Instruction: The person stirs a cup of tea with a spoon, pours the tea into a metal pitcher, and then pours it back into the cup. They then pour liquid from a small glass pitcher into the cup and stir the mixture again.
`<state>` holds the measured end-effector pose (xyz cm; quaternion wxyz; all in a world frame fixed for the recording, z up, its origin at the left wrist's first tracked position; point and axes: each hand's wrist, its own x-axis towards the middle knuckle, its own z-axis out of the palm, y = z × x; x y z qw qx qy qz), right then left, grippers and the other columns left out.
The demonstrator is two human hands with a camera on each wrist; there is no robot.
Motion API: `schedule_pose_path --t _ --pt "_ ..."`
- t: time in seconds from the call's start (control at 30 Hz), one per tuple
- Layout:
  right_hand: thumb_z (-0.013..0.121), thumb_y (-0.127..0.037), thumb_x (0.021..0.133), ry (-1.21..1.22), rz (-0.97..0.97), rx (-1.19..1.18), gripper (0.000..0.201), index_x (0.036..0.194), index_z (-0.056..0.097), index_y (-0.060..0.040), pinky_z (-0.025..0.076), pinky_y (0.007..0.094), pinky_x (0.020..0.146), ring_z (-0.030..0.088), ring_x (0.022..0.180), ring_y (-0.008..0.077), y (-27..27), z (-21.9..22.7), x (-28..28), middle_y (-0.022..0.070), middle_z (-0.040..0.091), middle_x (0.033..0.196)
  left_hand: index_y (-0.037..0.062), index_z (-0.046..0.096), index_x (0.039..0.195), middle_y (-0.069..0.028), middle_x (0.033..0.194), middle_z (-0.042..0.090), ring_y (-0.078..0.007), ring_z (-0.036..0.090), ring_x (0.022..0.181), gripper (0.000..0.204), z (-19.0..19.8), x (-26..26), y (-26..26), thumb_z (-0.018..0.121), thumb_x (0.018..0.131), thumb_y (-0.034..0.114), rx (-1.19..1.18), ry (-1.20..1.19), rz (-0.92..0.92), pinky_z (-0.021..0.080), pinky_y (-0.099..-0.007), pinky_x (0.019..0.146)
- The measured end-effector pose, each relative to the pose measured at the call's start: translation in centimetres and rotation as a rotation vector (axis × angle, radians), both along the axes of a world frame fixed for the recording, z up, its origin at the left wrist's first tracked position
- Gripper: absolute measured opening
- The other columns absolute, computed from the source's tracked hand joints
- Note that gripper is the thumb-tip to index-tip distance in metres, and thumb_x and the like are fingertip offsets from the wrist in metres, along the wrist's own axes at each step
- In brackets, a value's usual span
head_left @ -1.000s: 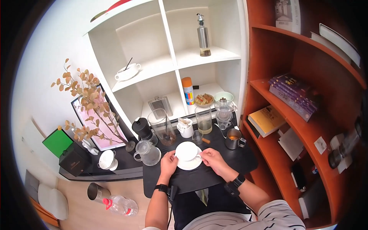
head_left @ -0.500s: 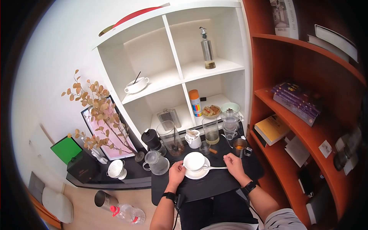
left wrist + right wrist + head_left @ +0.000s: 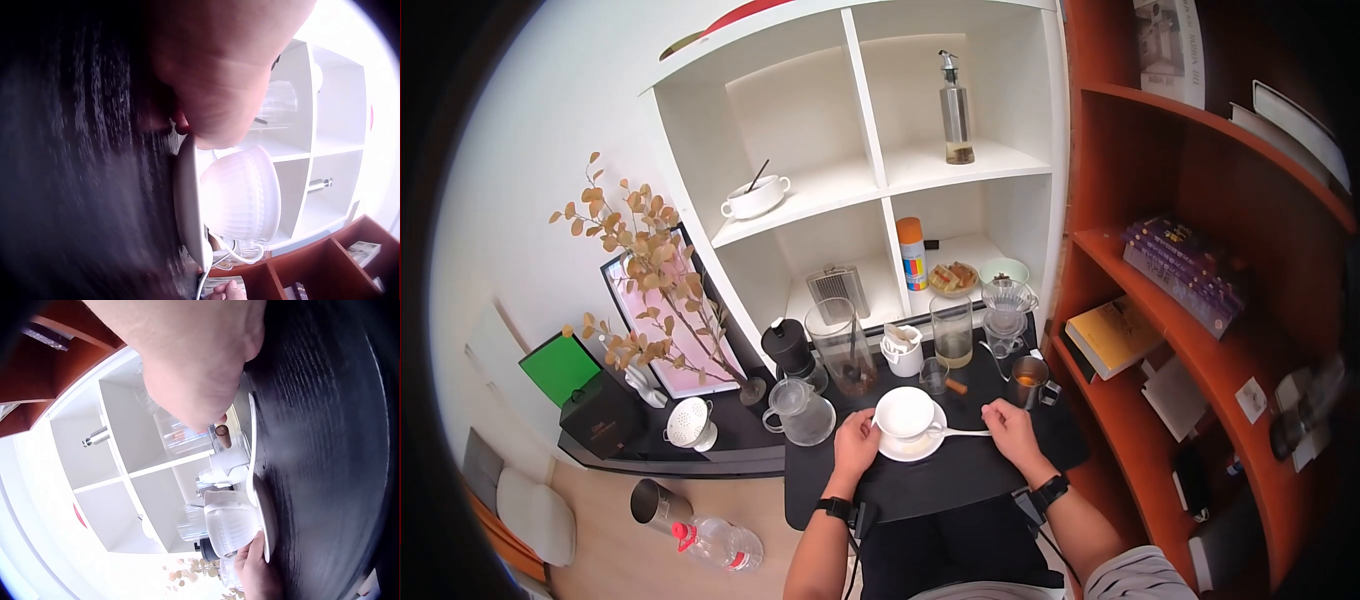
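Note:
A white cup [image 3: 903, 411] stands on a white saucer [image 3: 927, 447] at the front middle of the black table. My left hand [image 3: 856, 442] pinches the saucer's left rim; in the left wrist view its fingertips reach round that edge. A white spoon [image 3: 966, 433] lies across the saucer, its handle reaching out to the right. Close by the spoon's end is my right hand [image 3: 1013, 432], its fingers loosely curled. The right wrist view shows the spoon's end [image 3: 252, 403] bare, with that hand [image 3: 200, 387] just beside it.
Behind the cup are a white canister [image 3: 902, 352], tall glasses [image 3: 951, 340] and a small glass with a wooden handle [image 3: 935, 376]. To the left stand a glass jug [image 3: 802, 412] and a black grinder [image 3: 788, 345]; a metal pitcher [image 3: 1028, 380] is at the right.
My right hand has moved right, away from the cup's handle side, and the spoon's handle now shows between it and the saucer. My left hand stays at the saucer's left rim.

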<state>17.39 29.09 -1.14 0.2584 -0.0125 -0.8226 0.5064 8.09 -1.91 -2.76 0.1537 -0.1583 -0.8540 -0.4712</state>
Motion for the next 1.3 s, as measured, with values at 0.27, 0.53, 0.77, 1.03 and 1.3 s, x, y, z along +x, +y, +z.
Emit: schedule_pose_path --t 0.27,0.53,0.77,1.03,1.3 --pt "0.068 -0.021 0.106 -0.038 -0.004 -0.078 0.028 0.089 0.07 0.0005 0.038 0.027 0.058 0.046 0.064 0.0043 0.4 -0.1 0.3 -0.0032 0.054 0.066 0.0041 0.077 0.115 -0.0108 0.081 0.066 -0.0279 0.066 0.073 0.027 -0.1 -0.1 0.0 0.074 0.089 0.01 -0.02 -0.018 0.016 0.053 -0.0397 0.07" --pt "0.067 -0.021 0.107 -0.026 0.011 -0.142 0.028 0.088 0.07 -0.001 0.037 0.024 0.06 0.046 0.067 0.0021 0.8 -1.2 0.0 -0.0065 0.055 0.07 0.0048 0.077 0.114 -0.0116 0.081 0.065 -0.03 0.066 0.073 0.026 0.3 0.2 0.1 0.073 0.089 0.01 -0.027 -0.004 0.02 0.052 -0.0413 0.069" --pt "0.069 -0.02 0.105 0.007 0.008 -0.128 0.027 0.089 0.068 0.0021 0.037 0.0285 0.057 0.044 0.062 0.0055 0.6 -1.2 -0.2 -0.0019 0.05 0.063 0.0037 0.077 0.115 -0.01 0.078 0.063 -0.0269 0.064 0.071 0.027 0.3 0.2 0.1 0.073 0.088 0.009 -0.029 0.014 0.012 0.052 -0.0397 0.068" --pt "0.068 -0.02 0.106 -0.069 0.029 -0.09 0.026 0.09 0.071 0.0005 0.039 0.024 0.06 0.048 0.067 0.0022 0.7 -1.0 0.0 -0.0055 0.058 0.07 0.0024 0.077 0.116 -0.0081 0.077 0.061 -0.0212 0.061 0.066 0.028 0.2 0.2 0.1 0.073 0.089 0.007 0.001 0.0 0.004 0.05 -0.035 0.065" --pt "0.07 -0.021 0.105 -0.04 0.019 -0.1 0.027 0.089 0.069 0.0012 0.039 0.028 0.056 0.046 0.06 0.0059 0.4 -0.4 0.0 -0.0012 0.053 0.063 0.0017 0.077 0.118 -0.0066 0.079 0.061 -0.0177 0.06 0.066 0.029 0.7 0.3 0.2 0.072 0.09 0.004 -0.017 -0.025 0.016 0.05 -0.0325 0.065"
